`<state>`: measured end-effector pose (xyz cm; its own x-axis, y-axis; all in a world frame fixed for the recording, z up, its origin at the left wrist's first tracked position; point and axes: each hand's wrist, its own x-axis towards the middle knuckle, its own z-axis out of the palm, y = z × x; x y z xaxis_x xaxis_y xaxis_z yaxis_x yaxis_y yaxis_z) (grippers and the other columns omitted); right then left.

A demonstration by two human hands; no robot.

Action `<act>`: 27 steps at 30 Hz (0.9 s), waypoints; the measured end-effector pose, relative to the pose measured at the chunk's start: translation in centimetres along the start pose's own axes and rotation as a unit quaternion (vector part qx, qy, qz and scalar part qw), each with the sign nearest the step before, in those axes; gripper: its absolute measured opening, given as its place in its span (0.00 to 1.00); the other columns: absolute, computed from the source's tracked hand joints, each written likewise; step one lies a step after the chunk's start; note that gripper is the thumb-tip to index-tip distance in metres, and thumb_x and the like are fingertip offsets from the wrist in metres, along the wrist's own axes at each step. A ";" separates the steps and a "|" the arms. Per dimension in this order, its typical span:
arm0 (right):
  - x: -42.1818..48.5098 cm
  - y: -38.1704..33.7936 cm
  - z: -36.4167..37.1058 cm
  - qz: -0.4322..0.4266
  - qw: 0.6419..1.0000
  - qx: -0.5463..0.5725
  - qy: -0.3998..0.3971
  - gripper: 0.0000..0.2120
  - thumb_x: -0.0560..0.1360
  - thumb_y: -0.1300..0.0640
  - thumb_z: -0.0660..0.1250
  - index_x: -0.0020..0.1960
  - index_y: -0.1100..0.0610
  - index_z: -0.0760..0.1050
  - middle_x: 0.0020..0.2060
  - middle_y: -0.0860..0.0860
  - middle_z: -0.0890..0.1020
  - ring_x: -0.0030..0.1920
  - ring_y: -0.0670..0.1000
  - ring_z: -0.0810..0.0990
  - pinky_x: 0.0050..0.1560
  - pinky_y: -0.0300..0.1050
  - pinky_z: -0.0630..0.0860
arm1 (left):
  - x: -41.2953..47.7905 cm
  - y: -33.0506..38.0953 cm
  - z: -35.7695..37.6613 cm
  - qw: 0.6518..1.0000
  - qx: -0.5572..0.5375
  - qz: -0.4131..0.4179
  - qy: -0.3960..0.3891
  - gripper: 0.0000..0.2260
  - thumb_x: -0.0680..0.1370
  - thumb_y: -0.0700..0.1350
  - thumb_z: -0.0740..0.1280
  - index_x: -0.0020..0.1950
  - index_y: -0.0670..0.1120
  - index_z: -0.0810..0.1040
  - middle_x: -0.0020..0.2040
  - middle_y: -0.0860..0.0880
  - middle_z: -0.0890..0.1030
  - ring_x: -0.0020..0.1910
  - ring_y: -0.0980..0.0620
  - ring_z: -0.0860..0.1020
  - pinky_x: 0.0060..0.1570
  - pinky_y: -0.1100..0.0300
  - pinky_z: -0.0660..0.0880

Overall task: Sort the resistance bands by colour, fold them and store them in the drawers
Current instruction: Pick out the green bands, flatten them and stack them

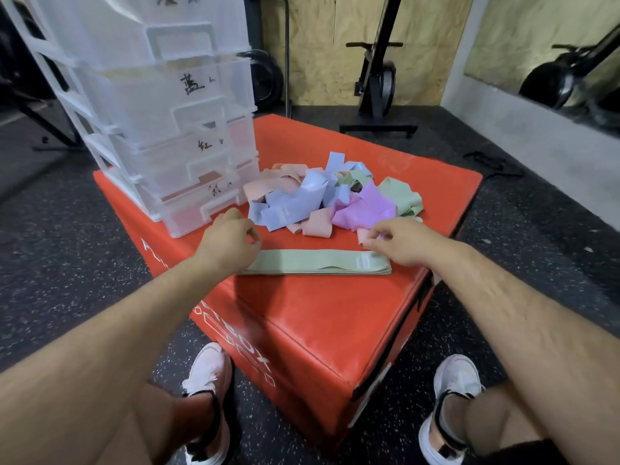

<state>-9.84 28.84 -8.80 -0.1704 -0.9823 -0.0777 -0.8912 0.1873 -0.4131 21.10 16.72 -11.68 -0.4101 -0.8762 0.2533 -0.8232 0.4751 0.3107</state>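
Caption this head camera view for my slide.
Left hand and right hand at the ends of a flat green band on a red box, beside the mixed pile and clear drawers.

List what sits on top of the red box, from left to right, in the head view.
From the left: clear drawer unit → left hand → flat green band → right hand. The mixed pile of bands is left out, since it lies behind the green band and overlaps its span.
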 end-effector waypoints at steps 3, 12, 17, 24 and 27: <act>1.0 -0.5 -1.0 -0.004 0.999 0.021 0.041 0.09 0.79 0.44 0.64 0.48 0.47 0.80 0.43 0.44 0.80 0.44 0.48 0.78 0.45 0.44 0.73 | 1.9 3.7 -0.4 0.997 -0.041 0.054 0.025 0.05 0.74 0.42 0.68 0.45 0.48 0.84 0.47 0.47 0.78 0.48 0.45 0.77 0.48 0.51 0.76; 6.6 3.4 -2.3 0.076 0.989 0.031 0.122 0.15 0.75 0.61 0.61 0.58 0.49 0.79 0.58 0.55 0.76 0.53 0.58 0.80 0.55 0.51 0.78 | 8.2 13.2 3.9 0.982 -0.144 0.119 -0.025 0.10 0.76 0.44 0.67 0.56 0.49 0.82 0.51 0.50 0.76 0.53 0.49 0.76 0.54 0.54 0.73; 8.6 6.8 -0.6 0.160 0.983 0.031 0.087 0.20 0.72 0.58 0.64 0.61 0.44 0.77 0.64 0.57 0.73 0.63 0.62 0.74 0.65 0.51 0.72 | 10.4 16.5 6.5 0.976 -0.151 0.137 -0.078 0.14 0.76 0.45 0.68 0.62 0.50 0.79 0.60 0.49 0.77 0.60 0.48 0.74 0.60 0.53 0.72; 9.7 7.9 0.7 0.168 0.977 0.085 0.099 0.22 0.70 0.51 0.61 0.62 0.45 0.79 0.72 0.53 0.69 0.72 0.57 0.68 0.71 0.55 0.67 | 11.1 18.9 7.8 0.973 -0.174 0.122 -0.087 0.14 0.76 0.45 0.68 0.62 0.49 0.79 0.61 0.47 0.77 0.60 0.47 0.75 0.57 0.54 0.73; 9.3 7.6 -0.4 0.151 0.974 0.116 0.124 0.06 0.69 0.56 0.60 0.39 0.46 0.73 0.56 0.52 0.70 0.60 0.55 0.74 0.56 0.44 0.68 | 10.9 18.7 7.3 0.973 -0.176 0.109 -0.098 0.14 0.77 0.45 0.67 0.62 0.49 0.79 0.63 0.48 0.76 0.61 0.47 0.74 0.59 0.53 0.73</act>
<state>-18.38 21.09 -12.31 -0.5321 -0.8465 -0.0173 -0.6708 0.4340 -0.6014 -1.62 15.50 -9.84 -0.6556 -0.7334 0.1800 -0.5360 0.6198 0.5731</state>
